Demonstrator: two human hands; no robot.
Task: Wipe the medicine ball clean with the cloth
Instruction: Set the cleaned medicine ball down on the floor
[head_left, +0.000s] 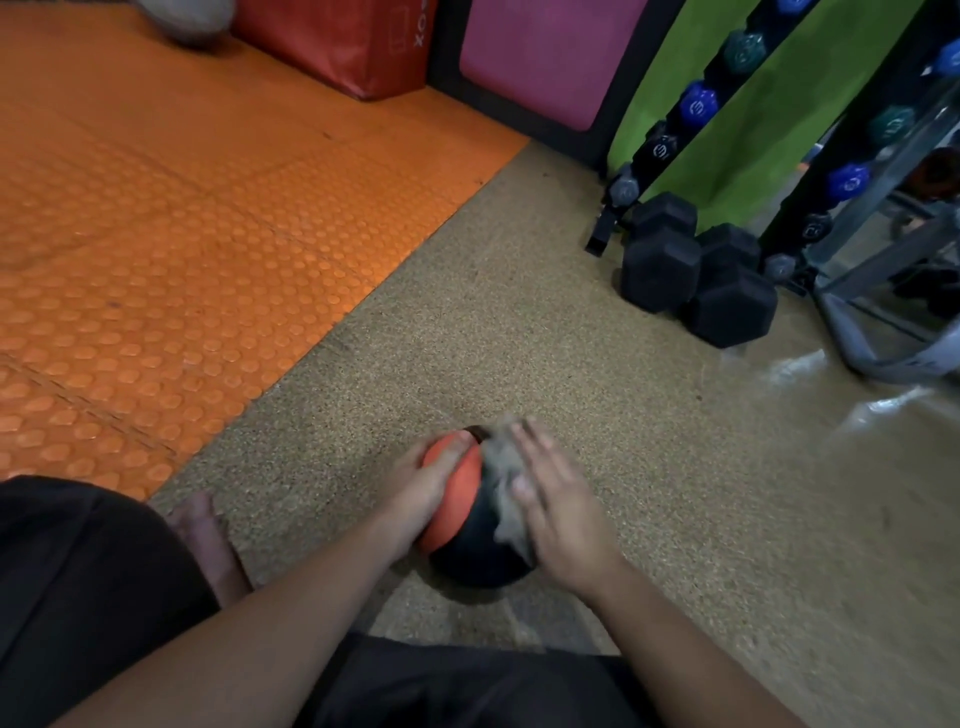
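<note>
An orange and black medicine ball (467, 525) rests on the speckled tan floor in front of my knees. My left hand (421, 488) lies on its orange left side, fingers spread over the surface and steadying it. A grey-brown cloth (501, 486) is draped over the ball's upper right. My right hand (553, 499) presses flat on that cloth with straight fingers. The cloth looks blurred. The ball's right side is hidden under the cloth and hand.
An orange studded mat (182, 249) covers the floor to the left. Black hex dumbbells (696, 270) lie at the foot of a dumbbell rack (691, 114) at the right. A grey metal frame (883, 332) stands at far right. A red box (343, 41) sits at the back. My bare foot (208, 545) rests near left.
</note>
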